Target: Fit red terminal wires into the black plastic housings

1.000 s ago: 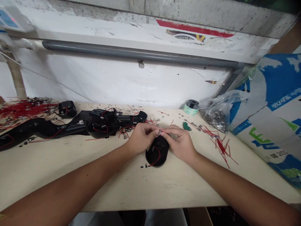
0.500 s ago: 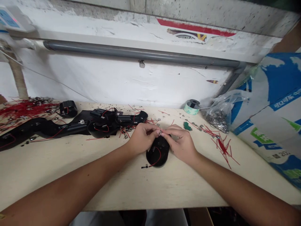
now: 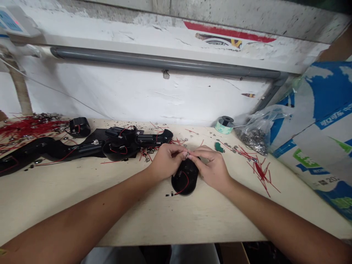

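Note:
Both hands meet over a black plastic housing [image 3: 184,182], an oval shell lying on the pale table. My left hand [image 3: 168,160] is closed, thumb and forefinger pinching a small metal clip [image 3: 187,154]. From the other side my right hand [image 3: 211,165] pinches the same clip with its fingertips. The fingers hide much of the clip and the far end of the housing. Inside the shell runs a red wire [image 3: 187,180], which leads over the rim to a small black switch-like part [image 3: 172,193] on the table.
More black housings [image 3: 123,145] with red wires lie on the left, near a pile of red wires [image 3: 30,126]. A bag of metal clips [image 3: 254,137], a tape spool [image 3: 224,125], a green piece [image 3: 219,147] and loose red wires [image 3: 261,172] lie right. A carton [image 3: 316,139] borders the table.
The black housing and its red wire have shifted very slightly to the right. Both hands keep their pinch in nearly the same place.

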A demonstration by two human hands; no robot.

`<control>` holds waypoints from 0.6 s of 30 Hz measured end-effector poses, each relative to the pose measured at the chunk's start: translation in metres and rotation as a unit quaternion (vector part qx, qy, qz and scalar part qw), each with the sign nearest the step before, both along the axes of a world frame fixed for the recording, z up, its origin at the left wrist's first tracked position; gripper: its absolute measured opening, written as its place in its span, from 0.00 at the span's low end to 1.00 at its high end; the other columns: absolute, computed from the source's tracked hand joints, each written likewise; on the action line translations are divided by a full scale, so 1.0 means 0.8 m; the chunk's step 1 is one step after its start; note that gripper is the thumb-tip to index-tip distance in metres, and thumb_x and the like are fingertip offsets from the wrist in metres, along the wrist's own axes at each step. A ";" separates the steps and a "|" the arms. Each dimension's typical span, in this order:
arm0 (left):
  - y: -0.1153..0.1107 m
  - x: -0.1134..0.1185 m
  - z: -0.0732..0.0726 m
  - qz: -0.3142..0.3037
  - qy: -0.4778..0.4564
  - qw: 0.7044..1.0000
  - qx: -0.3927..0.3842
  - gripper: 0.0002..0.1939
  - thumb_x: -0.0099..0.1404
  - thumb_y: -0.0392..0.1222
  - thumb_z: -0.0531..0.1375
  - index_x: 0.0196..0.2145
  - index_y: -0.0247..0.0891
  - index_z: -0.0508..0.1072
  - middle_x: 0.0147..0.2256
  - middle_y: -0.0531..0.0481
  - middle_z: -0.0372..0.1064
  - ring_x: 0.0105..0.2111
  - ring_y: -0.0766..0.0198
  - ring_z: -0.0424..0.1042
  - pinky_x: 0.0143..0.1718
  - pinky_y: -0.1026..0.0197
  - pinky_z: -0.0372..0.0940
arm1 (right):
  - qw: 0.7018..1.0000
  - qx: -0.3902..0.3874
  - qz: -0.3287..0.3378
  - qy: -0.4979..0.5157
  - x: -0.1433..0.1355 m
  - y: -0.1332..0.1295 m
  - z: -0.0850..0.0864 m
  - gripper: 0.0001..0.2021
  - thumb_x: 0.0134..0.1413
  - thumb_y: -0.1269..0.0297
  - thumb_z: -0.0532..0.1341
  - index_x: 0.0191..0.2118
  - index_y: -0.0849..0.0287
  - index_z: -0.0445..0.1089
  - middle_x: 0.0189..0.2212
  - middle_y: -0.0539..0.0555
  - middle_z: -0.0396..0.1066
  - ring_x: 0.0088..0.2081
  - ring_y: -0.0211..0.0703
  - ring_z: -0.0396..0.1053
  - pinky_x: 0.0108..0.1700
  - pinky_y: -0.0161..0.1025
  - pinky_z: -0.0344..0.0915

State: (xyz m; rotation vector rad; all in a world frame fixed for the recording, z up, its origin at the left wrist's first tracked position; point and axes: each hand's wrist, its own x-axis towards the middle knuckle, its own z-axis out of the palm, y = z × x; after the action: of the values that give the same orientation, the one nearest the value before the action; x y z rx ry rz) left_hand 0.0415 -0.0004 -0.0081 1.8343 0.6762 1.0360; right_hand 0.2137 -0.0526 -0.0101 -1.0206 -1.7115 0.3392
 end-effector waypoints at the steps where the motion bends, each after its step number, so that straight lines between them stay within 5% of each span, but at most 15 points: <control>1: 0.000 0.000 0.000 0.001 0.001 1.000 0.002 0.09 0.65 0.36 0.60 0.31 0.32 0.79 0.29 0.48 0.76 0.30 0.65 0.71 0.32 0.65 0.64 | 1.000 0.000 0.000 -0.003 0.000 0.000 0.000 0.05 0.59 0.68 0.64 0.34 0.53 0.78 0.31 0.52 0.77 0.35 0.44 0.73 0.39 0.44 0.70; 18: 0.000 0.000 0.000 0.003 0.005 1.000 0.008 0.09 0.65 0.35 0.59 0.32 0.31 0.80 0.30 0.47 0.77 0.31 0.64 0.73 0.33 0.65 0.65 | 1.000 -0.002 0.006 0.002 0.000 0.000 0.000 0.06 0.59 0.69 0.64 0.35 0.53 0.79 0.31 0.52 0.77 0.34 0.43 0.72 0.39 0.43 0.69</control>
State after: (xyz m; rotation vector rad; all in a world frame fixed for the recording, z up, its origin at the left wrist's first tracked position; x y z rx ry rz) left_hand 0.0412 -0.0007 -0.0081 1.8547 0.6813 1.0386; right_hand 0.2137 -0.0524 -0.0103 -1.0125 -1.7149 0.3517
